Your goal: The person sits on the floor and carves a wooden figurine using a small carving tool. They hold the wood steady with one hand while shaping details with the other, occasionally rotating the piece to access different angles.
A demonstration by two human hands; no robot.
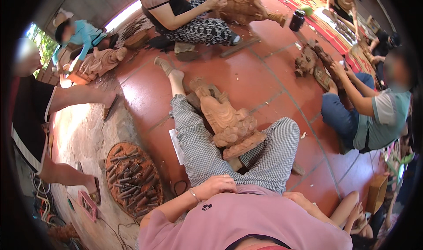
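Observation:
A carved wooden statue (224,113) lies tilted between my legs, with its lobed base toward me and its narrower end away. My left hand (219,185) rests on my lap at the shirt hem, fingers curled in and nothing visible in them. A ring and a bracelet show on that hand and wrist. At the right side of my waist is my right hand (298,200), seen only in part; its fingers are hidden. Neither hand touches the statue. To my left, a round tray (110,165) holds many carving chisels (134,179) on reddish shavings.
Several people sit carving around the tiled floor (273,78). One works on a large wood carving (246,5) ahead, another on a statue (99,65) at far left. A person in sandals stands at left. A dark jar (297,20) and a pink plastic frame (88,206) are nearby.

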